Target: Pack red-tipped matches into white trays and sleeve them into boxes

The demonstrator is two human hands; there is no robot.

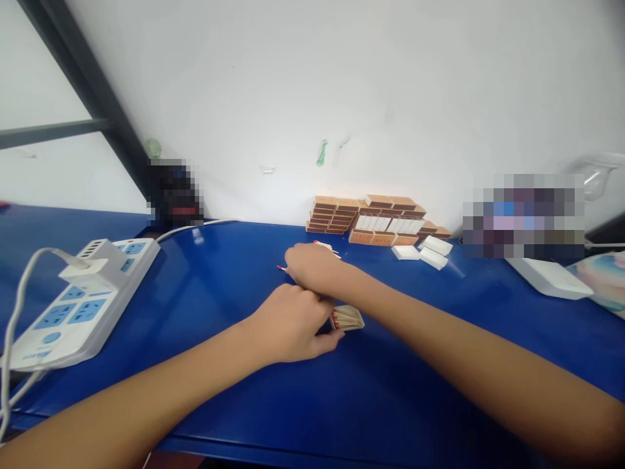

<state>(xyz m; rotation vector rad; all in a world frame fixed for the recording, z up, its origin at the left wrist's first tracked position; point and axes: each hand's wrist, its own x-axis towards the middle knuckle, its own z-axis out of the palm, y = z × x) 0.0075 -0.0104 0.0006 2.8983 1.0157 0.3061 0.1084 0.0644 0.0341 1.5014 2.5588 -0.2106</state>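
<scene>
My left hand (293, 326) grips the near end of a small matchbox tray (361, 319) between thumb and fingers. Inside it lie many matches (347, 317) with red heads toward the hand. My right hand (315, 268) crosses above and beyond the left, fingers curled down toward the tabletop. Its fingertips are hidden, so what they hold does not show. One red-headed match (280, 268) pokes out at its left side. Behind its knuckles lies a small bunch of loose matches (326, 247).
Stacked matchboxes (381, 221) stand against the wall on the blue table (219, 391). White box pieces (433, 258) lie right of them. At left is a power strip (88, 312) with a plugged-in white cable (22, 306). A white object (551, 279) rests at far right, beside a blurred patch.
</scene>
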